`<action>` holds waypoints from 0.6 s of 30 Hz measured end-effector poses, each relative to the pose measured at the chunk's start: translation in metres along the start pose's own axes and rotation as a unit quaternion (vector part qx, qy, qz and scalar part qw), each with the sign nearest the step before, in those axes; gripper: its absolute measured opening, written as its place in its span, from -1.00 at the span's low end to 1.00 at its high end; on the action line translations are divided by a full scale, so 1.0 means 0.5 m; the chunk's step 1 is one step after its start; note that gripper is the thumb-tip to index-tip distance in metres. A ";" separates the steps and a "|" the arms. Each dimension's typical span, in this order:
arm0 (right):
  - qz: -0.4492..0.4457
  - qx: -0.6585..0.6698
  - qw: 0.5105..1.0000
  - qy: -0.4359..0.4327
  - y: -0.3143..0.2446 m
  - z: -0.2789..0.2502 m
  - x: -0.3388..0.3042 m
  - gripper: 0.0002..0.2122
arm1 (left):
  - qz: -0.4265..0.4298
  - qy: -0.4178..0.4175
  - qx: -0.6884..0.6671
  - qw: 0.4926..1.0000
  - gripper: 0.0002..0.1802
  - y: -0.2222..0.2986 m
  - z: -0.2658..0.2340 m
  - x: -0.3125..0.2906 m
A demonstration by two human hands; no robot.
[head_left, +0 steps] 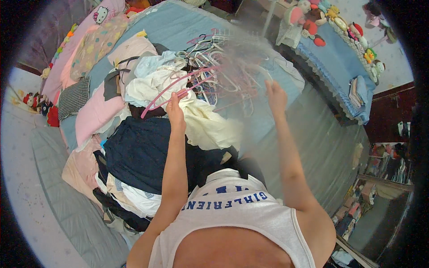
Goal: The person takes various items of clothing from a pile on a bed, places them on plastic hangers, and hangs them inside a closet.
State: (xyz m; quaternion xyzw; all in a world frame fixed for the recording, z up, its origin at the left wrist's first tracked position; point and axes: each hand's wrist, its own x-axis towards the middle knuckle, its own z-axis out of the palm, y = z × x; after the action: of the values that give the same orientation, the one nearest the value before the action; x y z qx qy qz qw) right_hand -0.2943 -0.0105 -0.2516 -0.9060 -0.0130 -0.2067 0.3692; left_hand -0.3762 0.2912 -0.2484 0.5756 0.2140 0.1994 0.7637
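My left hand is closed around the lower bar of a pink clothes hanger, which stretches out to both sides of the fingers. Farther right, my right hand is raised with its fingers closed at the end of a white hanger. A hazy smear over the picture hides most of that hanger. Beyond both hands lies a jumble of white and pink hangers on the bed. Cream-yellow cloth is spread just below the pink hanger, and a dark navy garment lies left of my left forearm.
Heaped white clothes and pink pillows cover the left part of the blue bed. A checked cushion lies at its left edge. Plush toys line a blue-covered bench at the right; a shelf stands below it.
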 end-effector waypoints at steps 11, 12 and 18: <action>-0.091 -0.177 0.980 -0.025 -0.007 0.072 0.001 -0.74 | 0.011 0.070 -0.035 0.997 -0.56 -0.007 -0.060 0.017; -0.091 -0.177 0.980 -0.024 0.005 0.080 0.004 -0.74 | 0.001 0.083 -0.048 0.995 -0.56 -0.005 -0.060 0.018; 0.048 -0.020 0.987 -0.153 0.022 0.103 0.024 -0.69 | -0.024 0.065 -0.118 0.991 -0.57 -0.017 -0.077 0.020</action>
State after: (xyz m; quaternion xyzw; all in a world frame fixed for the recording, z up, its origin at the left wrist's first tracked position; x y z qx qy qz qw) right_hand -0.2624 0.0147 -0.2871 -0.9336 -0.0215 -0.0479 0.3544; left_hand -0.3889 0.3251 -0.2672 0.4617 0.2518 0.2422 0.8154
